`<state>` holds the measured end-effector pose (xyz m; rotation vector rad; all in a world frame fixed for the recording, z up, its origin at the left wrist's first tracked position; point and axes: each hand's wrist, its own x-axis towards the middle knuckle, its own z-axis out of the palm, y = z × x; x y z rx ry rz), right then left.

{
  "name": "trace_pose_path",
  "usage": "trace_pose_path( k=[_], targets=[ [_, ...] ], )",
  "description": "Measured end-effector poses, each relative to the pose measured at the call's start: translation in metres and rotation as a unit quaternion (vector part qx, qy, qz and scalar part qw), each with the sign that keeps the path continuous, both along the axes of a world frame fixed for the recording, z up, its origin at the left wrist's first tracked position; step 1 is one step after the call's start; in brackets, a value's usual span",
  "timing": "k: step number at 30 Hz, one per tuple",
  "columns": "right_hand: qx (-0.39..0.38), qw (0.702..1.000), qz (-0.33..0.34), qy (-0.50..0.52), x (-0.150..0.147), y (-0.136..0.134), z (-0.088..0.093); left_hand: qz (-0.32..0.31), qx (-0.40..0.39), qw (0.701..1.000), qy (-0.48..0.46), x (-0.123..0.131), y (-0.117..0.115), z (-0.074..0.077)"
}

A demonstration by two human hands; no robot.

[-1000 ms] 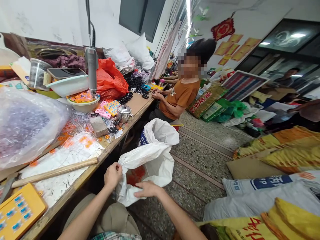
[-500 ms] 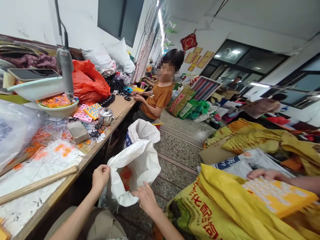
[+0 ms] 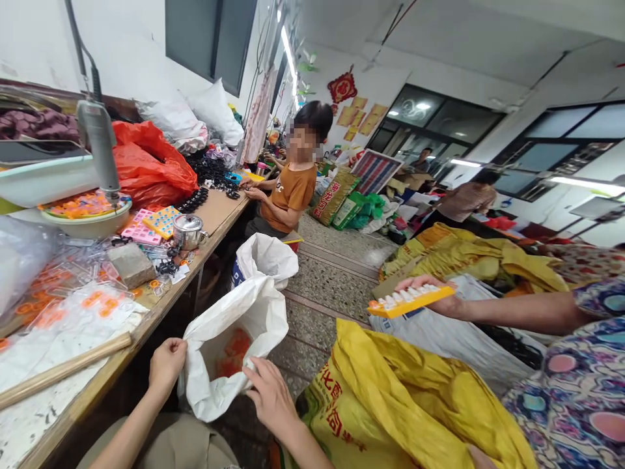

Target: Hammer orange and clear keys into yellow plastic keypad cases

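Observation:
In the head view, a white woven sack (image 3: 205, 335) stands between my knees with its mouth spread wide. Orange pieces (image 3: 237, 352) lie inside it. My left hand (image 3: 168, 366) pinches the sack's left rim, fingers closed. At the right rim, my right hand (image 3: 271, 394) has its fingers bent over the edge, holding the fabric. Just behind stands a second white sack (image 3: 273, 257), its mouth also open.
On the left, the workbench (image 3: 161, 309) carries a wooden stick (image 3: 63, 370), a stone block (image 3: 131, 265) and a hanging electric screwdriver (image 3: 100, 146). A big yellow sack (image 3: 390, 397) stands at right. A co-worker's hand (image 3: 442, 296) holds a yellow tray (image 3: 410, 303) of white pieces. Another person (image 3: 288, 192) sits ahead.
The view has swung to the right. The co-worker's tray has moved up and away from over the yellow sack and is now seen edge-on. My hands remain at the white sack's rim.

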<state>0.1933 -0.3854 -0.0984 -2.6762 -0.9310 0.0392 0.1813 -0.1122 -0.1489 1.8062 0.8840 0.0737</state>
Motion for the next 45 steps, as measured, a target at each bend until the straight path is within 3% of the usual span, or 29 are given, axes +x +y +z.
trace_pose_path(
  k=[5,8,10,12,14,16,19,22,27,31,35,38,42,45],
  targets=[
    [0.130,0.985,-0.086,-0.068,0.019,-0.005,0.037,0.014,0.003,1.000,0.014,-0.010,0.009,-0.010],
    [0.239,0.947,-0.175,-0.124,0.034,-0.012,0.059,0.010,-0.006,1.000,0.000,-0.015,0.008,-0.013],
    [0.328,0.889,-0.266,-0.177,0.044,-0.016,0.070,0.007,-0.010,1.000,-0.010,-0.017,0.006,-0.015],
    [0.414,0.811,-0.354,-0.214,0.052,-0.019,0.081,0.007,-0.013,1.000,-0.018,-0.018,0.004,-0.017],
    [0.481,0.749,-0.404,-0.210,0.059,-0.018,0.092,0.007,-0.011,1.000,-0.021,-0.019,0.004,-0.021],
    [0.528,0.722,-0.411,-0.177,0.064,-0.013,0.103,0.003,-0.003,1.000,-0.019,-0.018,0.004,-0.026],
    [0.580,0.706,-0.393,-0.107,0.074,0.000,0.113,-0.009,0.026,0.999,-0.026,-0.017,0.002,-0.032],
    [0.620,0.687,-0.378,0.014,0.093,0.017,0.111,-0.010,0.115,0.991,-0.072,-0.018,-0.002,-0.031],
    [0.665,0.640,-0.351,0.159,0.125,0.046,0.095,-0.057,0.311,0.926,-0.206,-0.019,-0.015,-0.017],
    [0.693,0.607,-0.345,0.180,0.126,0.057,0.083,-0.115,0.374,0.886,-0.250,-0.023,-0.029,-0.008],
    [0.689,0.596,-0.354,0.212,0.113,0.052,0.065,-0.170,0.399,0.865,-0.252,-0.033,-0.042,-0.013],
    [0.670,0.613,-0.344,0.236,0.096,0.048,0.045,-0.197,0.419,0.853,-0.241,-0.040,-0.047,-0.018],
    [0.607,0.665,-0.327,0.289,0.062,0.052,0.014,-0.201,0.433,0.851,-0.220,-0.043,-0.047,-0.016],
    [0.525,0.721,-0.295,0.344,0.041,0.058,-0.007,-0.182,0.426,0.867,-0.185,-0.044,-0.047,-0.012]
  ],
)
